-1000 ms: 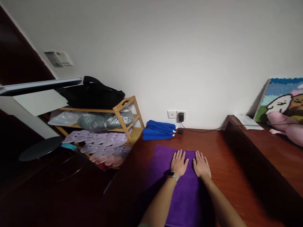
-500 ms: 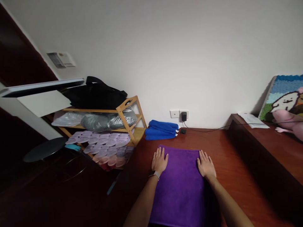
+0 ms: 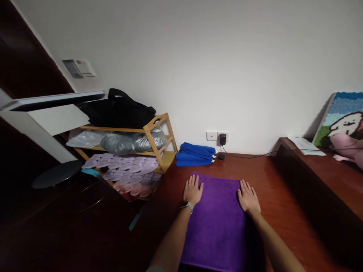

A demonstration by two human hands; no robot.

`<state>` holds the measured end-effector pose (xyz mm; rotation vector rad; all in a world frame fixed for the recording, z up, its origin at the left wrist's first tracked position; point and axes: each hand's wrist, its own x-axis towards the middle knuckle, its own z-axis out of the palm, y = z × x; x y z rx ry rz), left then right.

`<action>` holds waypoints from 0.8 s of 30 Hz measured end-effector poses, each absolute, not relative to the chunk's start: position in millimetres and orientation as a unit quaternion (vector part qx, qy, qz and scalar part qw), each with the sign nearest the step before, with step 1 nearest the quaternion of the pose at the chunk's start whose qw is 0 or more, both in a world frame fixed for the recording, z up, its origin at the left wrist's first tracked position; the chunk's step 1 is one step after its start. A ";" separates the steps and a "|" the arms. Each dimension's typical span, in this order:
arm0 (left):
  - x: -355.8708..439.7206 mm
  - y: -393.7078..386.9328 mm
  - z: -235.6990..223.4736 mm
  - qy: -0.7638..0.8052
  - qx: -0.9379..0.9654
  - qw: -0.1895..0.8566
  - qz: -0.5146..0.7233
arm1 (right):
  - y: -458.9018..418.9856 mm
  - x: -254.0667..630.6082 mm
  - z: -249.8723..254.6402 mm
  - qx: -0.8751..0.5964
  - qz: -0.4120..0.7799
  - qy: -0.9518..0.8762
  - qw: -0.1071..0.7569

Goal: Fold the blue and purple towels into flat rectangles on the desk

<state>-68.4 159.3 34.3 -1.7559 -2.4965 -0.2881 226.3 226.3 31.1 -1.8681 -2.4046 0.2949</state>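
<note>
A purple towel point(image 3: 217, 223) lies spread flat on the reddish-brown wooden table point(image 3: 272, 189). My left hand point(image 3: 193, 190) rests flat on its far left corner, fingers stretched out and pointing away from me; a watch is on that wrist. On the far right corner lies my right hand point(image 3: 248, 197), also flat, partly on the towel and partly on the wood. Neither hand grips anything. Beyond the towel, against the wall, sits a stack of folded blue towels point(image 3: 195, 154) with small white tags.
A wooden rack point(image 3: 159, 141) at the left holds a black bag point(image 3: 121, 109), wrapped bundles and rows of lilac and pink slippers point(image 3: 136, 166). A black plug point(image 3: 222, 139) sits in the wall socket, its cord running right to a raised ledge with a pink plush toy point(image 3: 346, 145).
The view has shifted slightly, so everything appears a little displaced. Both hands stay flat at the towel's far corners, and the towel lies as before.
</note>
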 end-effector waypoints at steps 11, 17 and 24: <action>-71.1 159.8 33.7 -0.811 -0.577 0.026 -0.093 | 226.0 226.0 30.9 -0.611 0.096 -0.785 0.041; -69.5 161.1 30.3 -0.813 -0.575 0.034 -0.086 | 225.9 225.8 32.3 -0.610 0.095 -0.786 0.037; -71.9 166.2 41.6 -0.818 -0.573 0.027 -0.048 | 225.5 225.8 32.6 -0.609 0.104 -0.785 0.045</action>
